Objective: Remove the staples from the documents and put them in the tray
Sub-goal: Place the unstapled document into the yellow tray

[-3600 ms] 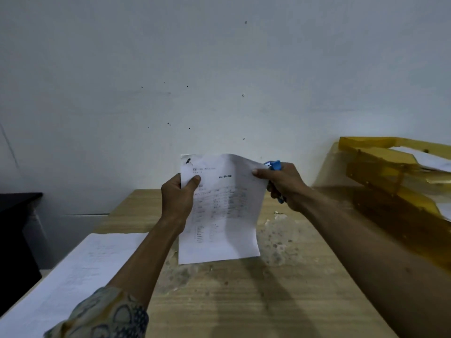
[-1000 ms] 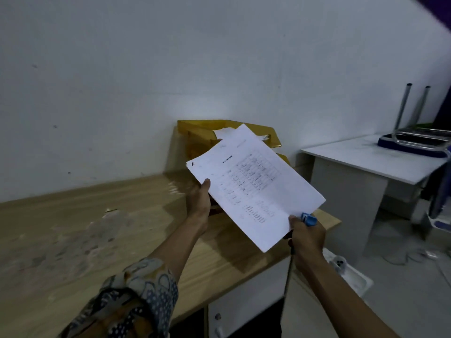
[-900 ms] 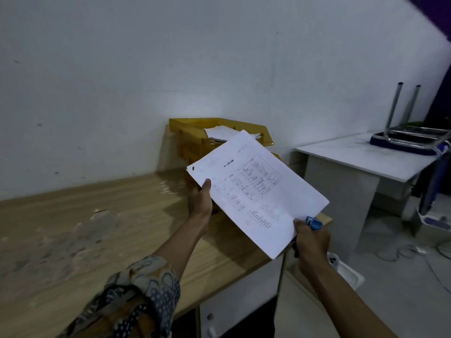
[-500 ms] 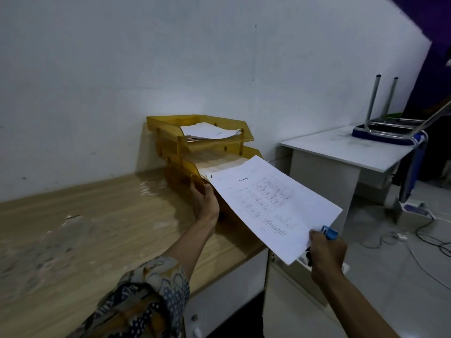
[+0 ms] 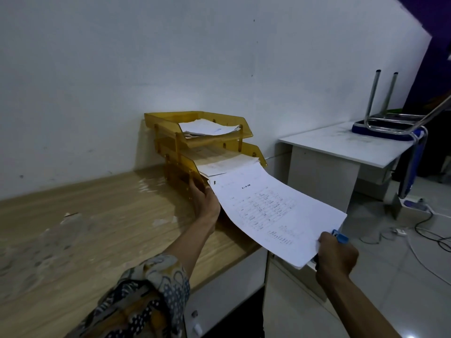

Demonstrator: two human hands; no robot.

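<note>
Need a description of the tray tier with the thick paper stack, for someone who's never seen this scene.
On the wooden desk against the white wall, a yellow stacked letter tray stands at the right end. Take its second tier down: it holds a thick flat stack of sheets, whereas the top tier has only a small rumpled pile.

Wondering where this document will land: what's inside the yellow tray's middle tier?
A stack of white papers lies in the middle tier. The top tier hides its back part, and lower sheets are covered by the top one.
</note>
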